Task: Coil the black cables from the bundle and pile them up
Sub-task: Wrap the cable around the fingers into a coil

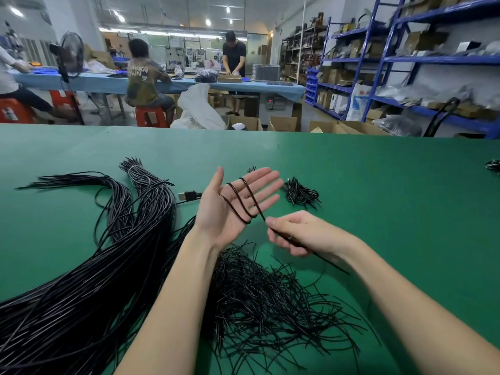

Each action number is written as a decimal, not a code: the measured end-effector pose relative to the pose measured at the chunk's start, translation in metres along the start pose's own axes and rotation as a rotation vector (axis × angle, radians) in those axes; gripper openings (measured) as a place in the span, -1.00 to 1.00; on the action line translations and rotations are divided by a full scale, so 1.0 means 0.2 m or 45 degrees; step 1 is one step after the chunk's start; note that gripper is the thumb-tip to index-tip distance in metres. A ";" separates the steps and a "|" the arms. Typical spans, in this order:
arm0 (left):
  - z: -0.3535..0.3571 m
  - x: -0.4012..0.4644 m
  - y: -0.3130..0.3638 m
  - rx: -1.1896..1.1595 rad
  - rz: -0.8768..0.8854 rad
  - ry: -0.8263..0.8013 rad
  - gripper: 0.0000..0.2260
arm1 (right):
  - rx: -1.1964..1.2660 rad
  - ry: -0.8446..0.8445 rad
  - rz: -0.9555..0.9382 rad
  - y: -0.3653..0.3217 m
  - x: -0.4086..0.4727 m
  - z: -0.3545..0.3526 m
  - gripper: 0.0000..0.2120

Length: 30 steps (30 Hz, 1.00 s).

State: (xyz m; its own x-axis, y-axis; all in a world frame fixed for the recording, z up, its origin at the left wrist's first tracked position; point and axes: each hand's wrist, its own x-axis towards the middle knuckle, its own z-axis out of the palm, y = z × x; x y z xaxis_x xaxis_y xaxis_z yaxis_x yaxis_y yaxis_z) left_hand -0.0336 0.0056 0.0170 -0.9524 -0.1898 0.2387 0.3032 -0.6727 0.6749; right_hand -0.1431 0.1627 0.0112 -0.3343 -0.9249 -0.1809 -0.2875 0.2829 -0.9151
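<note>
Two loops of black cable (244, 200) sit on my flat, open left hand (232, 207) above the desk (378, 185), right hand (297, 234) pinching the tail; slack tension likely lets them slide off.

Single head cam, looking fwd & down, close over green table (351, 185), workshop behind in the bkgd.

Green table (351, 185) w/ cable bundle (113, 253), coil pile (300, 194)
</note>
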 end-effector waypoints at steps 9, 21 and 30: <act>0.06 -0.01 -0.05 0.611 -0.623 -0.275 -0.16 | -0.742 -0.046 0.248 -0.26 0.03 -0.27 -0.82; 0.06 0.02 -0.07 0.701 -0.441 0.218 -0.34 | -0.343 0.495 -0.024 -0.36 0.01 -0.11 -0.77; 0.06 0.03 -0.10 0.663 -0.413 0.299 -0.37 | 0.048 0.592 0.102 -0.12 -0.08 -0.01 -0.93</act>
State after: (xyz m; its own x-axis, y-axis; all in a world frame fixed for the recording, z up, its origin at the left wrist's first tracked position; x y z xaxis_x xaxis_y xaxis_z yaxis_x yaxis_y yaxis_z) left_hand -0.0445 0.0258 0.0134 -0.9619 -0.2265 -0.1529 -0.0808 -0.2989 0.9509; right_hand -0.1318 0.1721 0.0363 -0.7231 -0.6862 -0.0786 -0.2146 0.3314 -0.9188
